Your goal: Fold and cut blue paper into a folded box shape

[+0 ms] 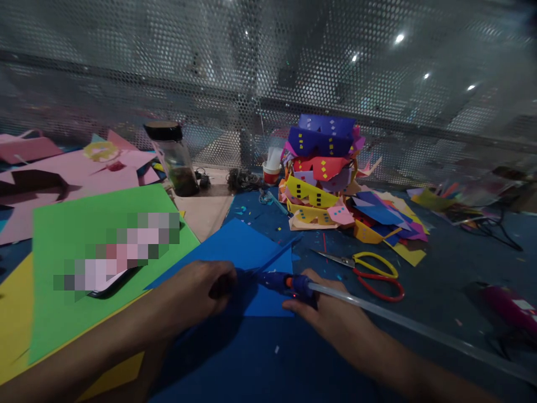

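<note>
With our right hand [331,305] clasped on the glue gun [274,281] above the blue sheet [232,240], toward the worktop [440,288]'s near edge, and our left hand [205,285] curled, its pinch we cannot tell, we should guide the nozzle slowly.

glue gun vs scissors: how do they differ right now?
- State: the glue gun is gripped in the right hand; the scissors lie unheld on the table.
- Colour: the glue gun is mostly blue with an orange part; the scissors have metal blades and yellow and red handles.
- Shape: a long translucent stick trails from the glue gun; the scissors end in two loops.

Shared: both point roughly left.
</note>
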Action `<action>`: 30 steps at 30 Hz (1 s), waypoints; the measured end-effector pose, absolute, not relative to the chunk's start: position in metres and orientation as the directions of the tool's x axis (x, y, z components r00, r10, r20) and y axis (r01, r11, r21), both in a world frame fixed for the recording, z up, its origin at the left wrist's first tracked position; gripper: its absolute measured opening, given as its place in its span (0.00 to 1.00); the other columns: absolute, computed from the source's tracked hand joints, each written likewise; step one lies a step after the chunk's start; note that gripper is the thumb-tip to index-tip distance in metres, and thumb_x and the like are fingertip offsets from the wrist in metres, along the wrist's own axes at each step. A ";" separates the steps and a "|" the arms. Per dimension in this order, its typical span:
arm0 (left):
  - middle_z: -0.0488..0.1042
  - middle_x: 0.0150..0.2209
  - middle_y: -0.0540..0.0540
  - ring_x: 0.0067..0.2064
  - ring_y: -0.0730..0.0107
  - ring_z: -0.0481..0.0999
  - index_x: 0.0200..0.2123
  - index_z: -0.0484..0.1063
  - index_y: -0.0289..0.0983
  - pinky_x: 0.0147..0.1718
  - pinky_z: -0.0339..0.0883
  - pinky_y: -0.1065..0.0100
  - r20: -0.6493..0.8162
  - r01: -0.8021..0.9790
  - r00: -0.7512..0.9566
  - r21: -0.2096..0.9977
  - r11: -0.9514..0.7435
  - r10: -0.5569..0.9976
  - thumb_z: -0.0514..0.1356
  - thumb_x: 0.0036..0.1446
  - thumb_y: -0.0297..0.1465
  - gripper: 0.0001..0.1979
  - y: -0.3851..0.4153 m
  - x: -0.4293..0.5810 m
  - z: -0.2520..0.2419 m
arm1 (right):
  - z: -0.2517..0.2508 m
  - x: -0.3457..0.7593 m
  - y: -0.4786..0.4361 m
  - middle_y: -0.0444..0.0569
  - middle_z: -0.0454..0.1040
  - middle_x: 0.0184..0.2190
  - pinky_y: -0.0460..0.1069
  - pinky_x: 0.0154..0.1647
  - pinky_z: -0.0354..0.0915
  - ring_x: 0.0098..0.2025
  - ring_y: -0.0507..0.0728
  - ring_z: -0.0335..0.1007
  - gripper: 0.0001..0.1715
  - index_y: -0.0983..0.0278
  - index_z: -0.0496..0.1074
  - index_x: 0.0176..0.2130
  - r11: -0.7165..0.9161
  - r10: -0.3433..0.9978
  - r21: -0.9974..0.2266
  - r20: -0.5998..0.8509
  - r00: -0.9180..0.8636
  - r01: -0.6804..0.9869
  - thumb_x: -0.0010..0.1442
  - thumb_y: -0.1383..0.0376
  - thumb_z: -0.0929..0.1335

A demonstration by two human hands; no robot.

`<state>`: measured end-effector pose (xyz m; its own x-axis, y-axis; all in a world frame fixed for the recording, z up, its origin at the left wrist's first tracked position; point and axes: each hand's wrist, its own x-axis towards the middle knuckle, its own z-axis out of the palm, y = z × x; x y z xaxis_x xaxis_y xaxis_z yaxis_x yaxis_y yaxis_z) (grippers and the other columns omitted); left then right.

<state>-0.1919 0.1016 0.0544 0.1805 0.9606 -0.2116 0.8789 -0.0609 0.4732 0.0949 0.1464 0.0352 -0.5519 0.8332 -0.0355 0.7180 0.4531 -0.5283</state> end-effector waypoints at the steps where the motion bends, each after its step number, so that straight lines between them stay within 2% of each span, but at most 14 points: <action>1: 0.74 0.27 0.51 0.28 0.68 0.71 0.37 0.75 0.40 0.28 0.58 0.69 -0.211 0.883 0.183 0.464 -0.067 0.960 0.56 0.47 0.28 0.13 0.102 -0.192 0.055 | 0.036 0.095 0.147 0.50 0.79 0.35 0.51 0.29 0.60 0.32 0.61 0.76 0.19 0.59 0.71 0.42 0.459 0.828 -0.528 -0.035 -0.559 0.714 0.64 0.47 0.70; 6: 0.76 0.28 0.50 0.28 0.67 0.72 0.36 0.74 0.40 0.28 0.57 0.69 -0.234 0.898 0.166 0.437 -0.048 0.958 0.57 0.48 0.29 0.10 0.102 -0.191 0.057 | 0.037 0.097 0.151 0.50 0.79 0.35 0.51 0.31 0.61 0.34 0.62 0.76 0.17 0.59 0.71 0.42 0.467 0.831 -0.497 -0.036 -0.555 0.732 0.64 0.49 0.71; 14: 0.74 0.27 0.51 0.28 0.68 0.72 0.36 0.74 0.40 0.28 0.59 0.70 -0.236 0.885 0.177 0.463 -0.050 0.955 0.57 0.49 0.30 0.10 0.102 -0.195 0.052 | 0.046 0.097 0.156 0.51 0.80 0.38 0.51 0.35 0.65 0.38 0.63 0.78 0.18 0.60 0.73 0.46 0.424 0.858 -0.479 -0.061 -0.510 0.769 0.64 0.50 0.71; 19: 0.73 0.26 0.52 0.27 0.70 0.71 0.35 0.74 0.41 0.27 0.59 0.71 -0.213 0.896 0.170 0.439 -0.062 0.962 0.57 0.49 0.30 0.09 0.102 -0.198 0.049 | 0.055 0.098 0.159 0.52 0.81 0.41 0.52 0.37 0.67 0.39 0.63 0.79 0.16 0.61 0.75 0.45 0.423 0.873 -0.412 -0.055 -0.485 0.807 0.66 0.52 0.70; 30: 0.72 0.24 0.53 0.25 0.71 0.69 0.34 0.74 0.40 0.26 0.59 0.71 -0.230 0.889 0.170 0.455 -0.049 0.958 0.57 0.47 0.30 0.09 0.103 -0.198 0.052 | 0.050 0.106 0.172 0.54 0.81 0.41 0.55 0.41 0.70 0.42 0.65 0.79 0.20 0.61 0.75 0.48 0.449 0.887 -0.384 0.078 -0.456 0.807 0.64 0.51 0.71</action>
